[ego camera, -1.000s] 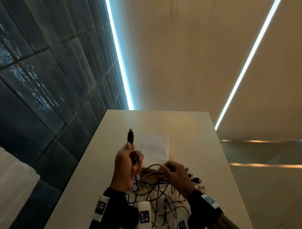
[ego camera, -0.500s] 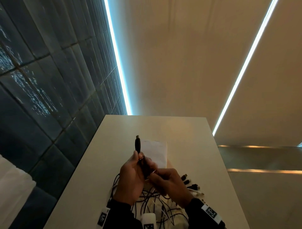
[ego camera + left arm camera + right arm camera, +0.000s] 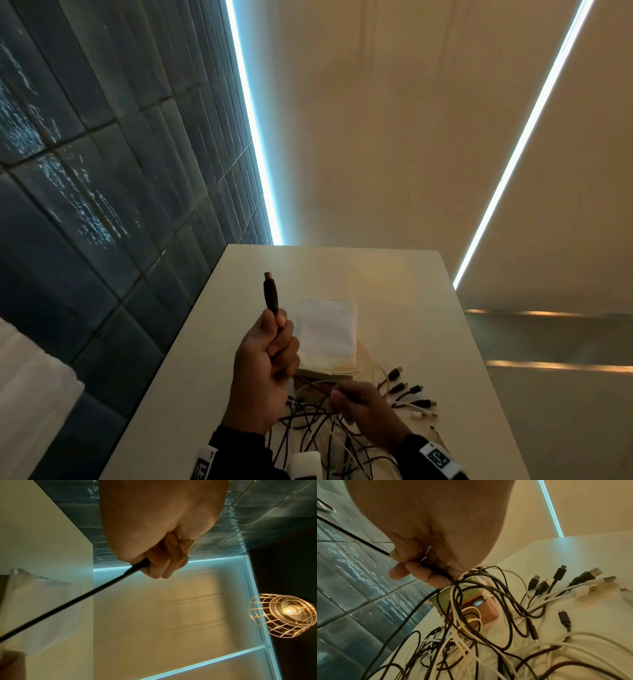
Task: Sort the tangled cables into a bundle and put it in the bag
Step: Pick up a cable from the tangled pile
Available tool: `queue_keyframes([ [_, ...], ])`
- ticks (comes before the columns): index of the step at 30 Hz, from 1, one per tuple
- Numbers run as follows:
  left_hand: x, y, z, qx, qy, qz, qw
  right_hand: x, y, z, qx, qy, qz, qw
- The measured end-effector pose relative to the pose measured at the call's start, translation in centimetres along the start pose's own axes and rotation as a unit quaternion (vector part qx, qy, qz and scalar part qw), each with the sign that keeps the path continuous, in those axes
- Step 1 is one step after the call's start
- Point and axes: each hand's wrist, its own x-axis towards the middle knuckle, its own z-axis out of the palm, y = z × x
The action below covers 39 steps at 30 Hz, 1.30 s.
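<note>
My left hand (image 3: 270, 346) is raised above the table, fist curled round a black cable whose plug (image 3: 270, 294) sticks up past the thumb. That black cable (image 3: 72, 600) runs taut from the left fist (image 3: 161, 563) down toward my right hand. My right hand (image 3: 346, 401) sits lower and grips the same cable (image 3: 368, 545) together with other strands (image 3: 458, 582) rising from the tangle. The tangle of black and white cables (image 3: 471, 635) lies on the table beneath it. The white bag (image 3: 327, 334) lies flat just beyond both hands.
Several plug ends (image 3: 407, 394) are fanned out on the white table (image 3: 394, 284) right of my right hand. A small brown and green box (image 3: 471, 601) sits under the cables. A dark tiled wall (image 3: 102, 205) runs along the left. A caged lamp (image 3: 281, 616) hangs overhead.
My hands came together half a second ago and have drawn apart again. The left hand rose with the plug while the right hand slid down the cable toward the tangle.
</note>
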Motion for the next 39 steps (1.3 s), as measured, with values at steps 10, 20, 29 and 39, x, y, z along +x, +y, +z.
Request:
queue_keyframes([
  [10, -0.4, 1.2, -0.5, 0.098, 0.101, 0.052, 0.989, 1.7, -1.5, -0.4, 0.011, 0.127, -0.006, 0.992],
  [20, -0.4, -2.5, -0.2, 0.15, 0.15, -0.071, 0.975, 1.6, -8.1, 0.4, 0.095, 0.096, -0.105, 0.985],
  [29, -0.4, -2.3, 0.9, -0.016, 0.058, -0.049, 0.997, 0.2, -6.6, 0.4, 0.144, 0.002, -0.102, 0.984],
  [39, -0.2, -1.3, 0.1, -0.026, 0.004, -0.009, 1.0, -0.2, -0.5, 1.1, 0.04, 0.03, -0.051, 0.997],
])
